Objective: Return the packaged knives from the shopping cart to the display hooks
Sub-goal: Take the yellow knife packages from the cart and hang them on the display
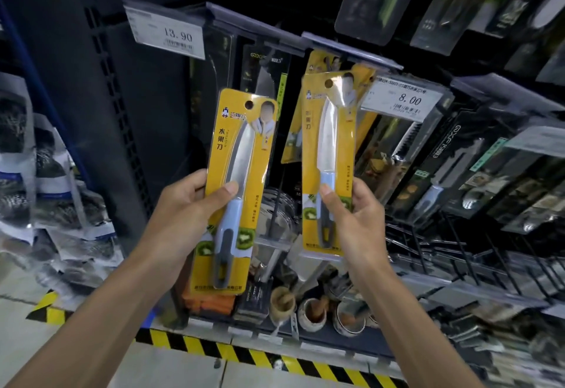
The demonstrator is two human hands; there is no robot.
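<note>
My left hand (186, 207) grips a yellow packaged knife (241, 146) by its lower half, thumb across the front, card upright in front of the display. My right hand (354, 219) holds a second yellow packaged knife (328, 130) of the same kind, raised higher and further right. The top of that second card, with its hang hole, sits just below the hook rail (345, 48). More yellow knife packs (321, 63) hang on the hook behind it. The shopping cart is out of view.
Price tags reading 13.90 (171, 32) and 8.00 (406, 103) hang from the rails. Dark boxed knives (452, 158) fill the hooks to the right. Mortars with pestles (312, 314) stand on the bottom shelf. Bagged goods (46, 192) hang at left. Yellow-black tape (260, 357) edges the floor.
</note>
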